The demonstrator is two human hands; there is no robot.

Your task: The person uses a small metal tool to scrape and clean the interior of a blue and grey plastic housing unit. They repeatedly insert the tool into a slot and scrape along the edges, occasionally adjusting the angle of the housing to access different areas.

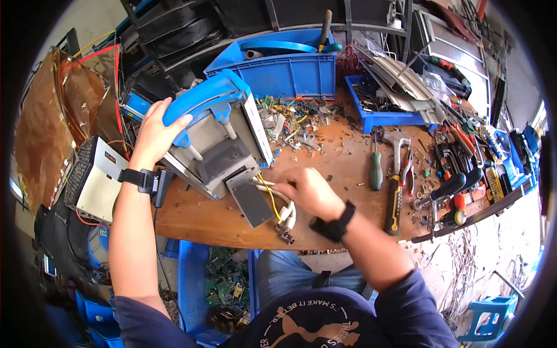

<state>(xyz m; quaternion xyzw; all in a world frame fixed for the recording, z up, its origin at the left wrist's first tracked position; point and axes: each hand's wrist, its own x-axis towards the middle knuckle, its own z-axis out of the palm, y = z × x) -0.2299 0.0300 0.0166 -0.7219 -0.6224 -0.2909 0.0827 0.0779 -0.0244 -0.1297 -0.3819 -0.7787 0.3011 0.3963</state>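
Observation:
On the near part of the bench a device with a blue curved frame and grey metal body (229,156) stands tilted. My left hand (156,134) is closed over the blue frame's left end, thumb on the inner side. A dark grey flat box-like part (249,200) sticks out of the body's lower end. From there a yellow wire (274,204) and a thick pale cable (289,215) hang toward a dark connector (284,235) at the bench's front edge. My right hand (310,191) is closed on the pale cable beside the body; its fingertips are partly hidden.
Small scrap (290,124) litters the bench (354,168) behind the device. To the right lie a green-handled screwdriver (376,168), a hammer (394,191) and pliers (408,171). A blue crate (284,75) stands at the back, and a blue bin (191,278) of circuit boards sits below.

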